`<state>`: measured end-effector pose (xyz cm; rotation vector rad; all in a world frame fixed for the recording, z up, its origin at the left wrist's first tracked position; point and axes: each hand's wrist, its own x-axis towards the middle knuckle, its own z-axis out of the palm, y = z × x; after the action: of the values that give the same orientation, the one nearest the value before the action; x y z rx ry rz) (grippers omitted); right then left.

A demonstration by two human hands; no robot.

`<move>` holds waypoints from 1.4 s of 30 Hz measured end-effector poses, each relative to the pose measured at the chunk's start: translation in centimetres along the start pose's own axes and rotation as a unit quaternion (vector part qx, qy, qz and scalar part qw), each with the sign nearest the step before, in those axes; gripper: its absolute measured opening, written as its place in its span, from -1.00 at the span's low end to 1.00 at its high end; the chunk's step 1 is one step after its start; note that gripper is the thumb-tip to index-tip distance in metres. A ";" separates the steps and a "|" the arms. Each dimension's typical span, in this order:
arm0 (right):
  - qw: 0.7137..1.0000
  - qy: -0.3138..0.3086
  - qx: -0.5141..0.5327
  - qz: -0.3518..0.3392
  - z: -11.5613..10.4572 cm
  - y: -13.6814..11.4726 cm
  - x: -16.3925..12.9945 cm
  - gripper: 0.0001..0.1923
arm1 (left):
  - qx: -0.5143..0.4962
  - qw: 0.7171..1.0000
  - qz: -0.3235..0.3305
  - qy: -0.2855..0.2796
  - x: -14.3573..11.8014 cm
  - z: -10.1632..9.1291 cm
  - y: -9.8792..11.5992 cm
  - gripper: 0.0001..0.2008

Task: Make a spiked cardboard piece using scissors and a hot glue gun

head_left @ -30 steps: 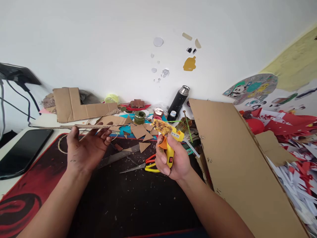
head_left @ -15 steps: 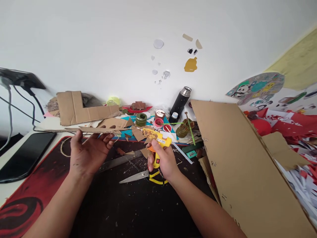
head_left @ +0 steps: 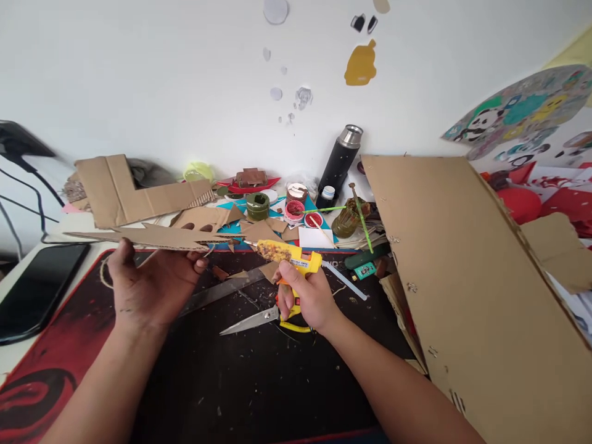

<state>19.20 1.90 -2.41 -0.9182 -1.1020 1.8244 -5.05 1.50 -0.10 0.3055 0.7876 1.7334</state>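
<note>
While the left hand [head_left: 150, 285] lies palm-up with its fingers curled loosely under a long, jagged cardboard strip [head_left: 152, 237], the strip sits nearly flat and edge-on to the camera, running from about nine o'clock toward the centre of the view. Holding it from beneath leaves its upper face and its tip free, and that tip points at the glue gun [head_left: 291, 265], whose crusted nozzle comes close to it; I cannot tell whether the two touch. The right hand [head_left: 308, 296] is wrapped tight around the yellow grip, a finger on the orange trigger, so the nozzle aims toward nine o'clock, level with the strip.

Below the gun, at about six o'clock from it, scissors [head_left: 259, 317] with yellow and red handles lie on the dark desk mat [head_left: 222, 382], beside a long metal blade or ruler [head_left: 217, 295], both within easy reach. Cardboard triangles [head_left: 261, 231] are scattered at twelve o'clock from the hands, near small paint pots [head_left: 295, 211] and a black flask [head_left: 340, 161] against the wall. A large cardboard sheet [head_left: 467, 271] leans at three o'clock, an L-shaped offcut [head_left: 124, 194] rests at ten o'clock, and a phone [head_left: 37, 287] lies at nine o'clock.
</note>
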 end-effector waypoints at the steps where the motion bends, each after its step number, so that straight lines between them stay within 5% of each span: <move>1: 1.000 -0.003 0.002 0.003 0.1 0.1 -0.1 -0.36 | 0.006 1.000 0.000 -0.005 -0.1 0.2 0.0 -0.58; 11: 1.000 -0.007 -0.004 0.011 0.4 0.2 -0.2 -0.35 | -0.006 1.000 -0.014 0.008 -0.7 1.2 -0.1 -0.56; 27: 1.000 -0.013 0.008 0.011 0.5 0.0 -0.3 -0.35 | 0.031 0.998 0.003 -0.046 -0.3 0.1 -0.3 -0.61; 36: 1.000 -0.014 0.014 0.014 0.4 0.2 -0.2 -0.36 | 0.023 0.997 -0.002 -0.075 0.2 -0.6 -0.2 -0.23; 42: 1.000 -0.016 0.014 0.016 0.4 0.1 -0.3 -0.36 | 0.029 0.996 -0.004 -0.079 0.3 -1.0 -0.2 -0.26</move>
<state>18.89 1.46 -2.32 -0.8977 -1.0839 1.8813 -5.54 1.50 -1.04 0.4718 0.7229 1.6598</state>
